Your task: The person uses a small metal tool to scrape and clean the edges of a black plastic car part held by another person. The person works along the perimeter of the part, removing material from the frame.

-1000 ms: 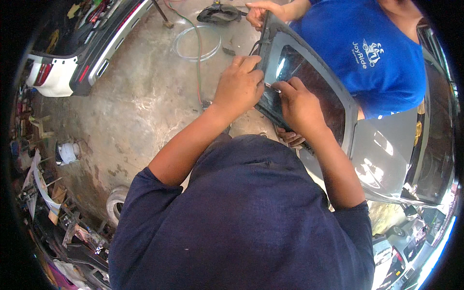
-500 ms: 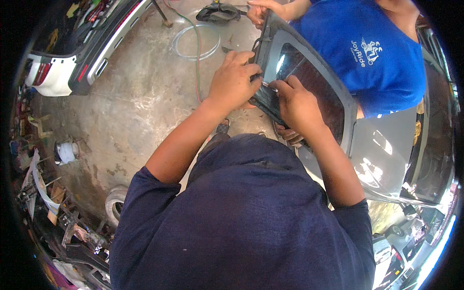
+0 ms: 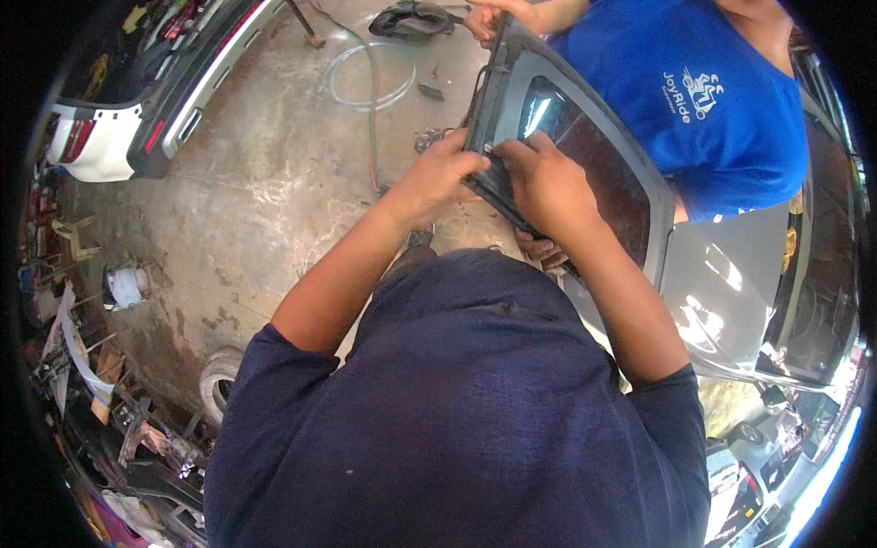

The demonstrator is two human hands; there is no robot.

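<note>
the left hand (image 3: 445,175) is clamped on the near left edge of a dark glass panel (image 3: 594,151), its thumb over the black frame (image 3: 487,105) and its other fingers mostly hidden behind that edge. the right hand (image 3: 551,190) lies over the panel's lower left part, thumb and fingers bunched and pointing at the frame. a small bright piece (image 3: 491,148) shows just beside its fingertips; whether the fingers grip it, i cannot tell. the two hands are apart, with a narrow strip of frame between them.

the panel is tilted, in front of the person and a bit to the right, with a grey band around the dark glass and a streak of light on it. a co-worker in a blue shirt (image 3: 676,110) stands along its far side. one co-worker's hand (image 3: 484,20) is at the top corner, and another co-worker's hand (image 3: 541,248) is under the lower edge, partly covered by the person's right forearm.

beyond the left hand, a clear coiled tube (image 3: 332,84) lies on the concrete floor (image 3: 265,219), with a green and red hose (image 3: 375,137) running across it. a black bag-like thing (image 3: 413,20) is near the top. a white car part with a red light (image 3: 114,137) is at upper left, and a shiny grey car body (image 3: 685,251) is at right.
</note>
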